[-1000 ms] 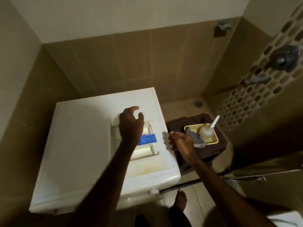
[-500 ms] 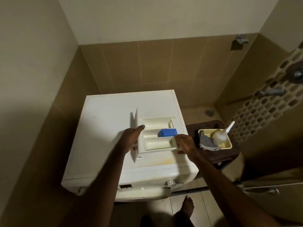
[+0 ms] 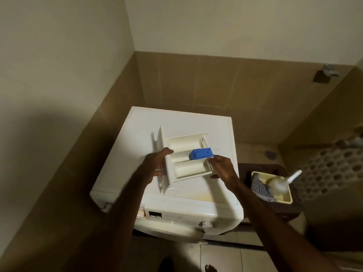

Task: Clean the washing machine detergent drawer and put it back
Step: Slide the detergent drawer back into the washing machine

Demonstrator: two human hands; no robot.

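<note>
The cream detergent drawer (image 3: pixel 186 157) with a blue insert (image 3: pixel 201 153) is held just above the top of the white washing machine (image 3: pixel 176 122). My left hand (image 3: pixel 155 165) grips its front panel at the left end, thumb over the top edge. My right hand (image 3: pixel 222 166) grips the drawer's back right end. The machine's front shows a dark empty drawer slot (image 3: pixel 155 214) at the upper left and a dial (image 3: pixel 205 224).
A dark brown stool (image 3: pixel 243 169) stands right of the machine, carrying a yellow tub (image 3: pixel 284 199) with a checked cloth (image 3: pixel 260 186) and a squeeze bottle (image 3: pixel 279 184). Tiled walls close in behind and left. A bare foot (image 3: pixel 210 267) is on the floor tiles.
My left hand moved from on top of the drawer to its front panel and my right hand took the back end. The drawer has risen slightly and the view has pulled back.
</note>
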